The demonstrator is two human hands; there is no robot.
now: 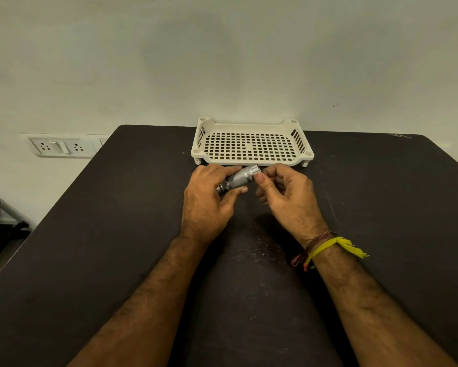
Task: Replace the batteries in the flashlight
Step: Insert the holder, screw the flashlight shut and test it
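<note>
A small silver flashlight (239,178) with a knurled body is held above the dark table, its wider head end pointing up and right. My left hand (206,205) grips the body, fingers over the top and thumb underneath, and hides part of the tail end. My right hand (283,194) pinches the head end between thumb and forefinger. No loose batteries are in view.
A white perforated plastic tray (251,128) stands just behind the hands, against the wall, with nothing in it. The dark table (116,234) ends at the left, where a wall socket panel (61,147) and a dark object lie beyond its edge.
</note>
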